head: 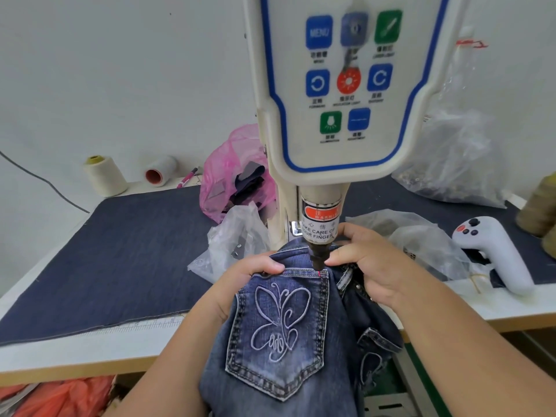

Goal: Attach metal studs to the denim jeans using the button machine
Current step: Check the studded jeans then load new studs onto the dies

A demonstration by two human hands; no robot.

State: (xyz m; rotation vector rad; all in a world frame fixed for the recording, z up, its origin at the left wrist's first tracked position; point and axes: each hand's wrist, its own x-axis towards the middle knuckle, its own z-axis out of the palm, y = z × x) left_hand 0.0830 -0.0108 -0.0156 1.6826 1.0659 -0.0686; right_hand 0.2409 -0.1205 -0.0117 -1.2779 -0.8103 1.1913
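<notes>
— Denim jeans lay closest to me, hanging off the counter edge, back pocket up with its embroidered butterfly showing. What did you have of the hands?

— Both gripped the cloth. My left hand had its fingers curled over the pocket's top edge, thumb out of sight beneath. My right hand pinched a bunched fold of waistband, its fingers bent round the denim.

— And the button machine?

— Its head, with the panel of blue, green and red keys, stood directly beyond the fingers. The dark punch tip came down between the two hands, touching the pocket's upper right corner, where a small red mark showed.

— Could you see a stud there?

— No, I could not tell; the tip covered that spot.

— What sat around the fingers?

— Left of them, a dark denim sheet lay spread flat, with clear bags just beside the left hand and a pink bag farther back. Two thread spools stood well apart at the wall. Right of the right hand lay more clear plastic and a white controller.
</notes>
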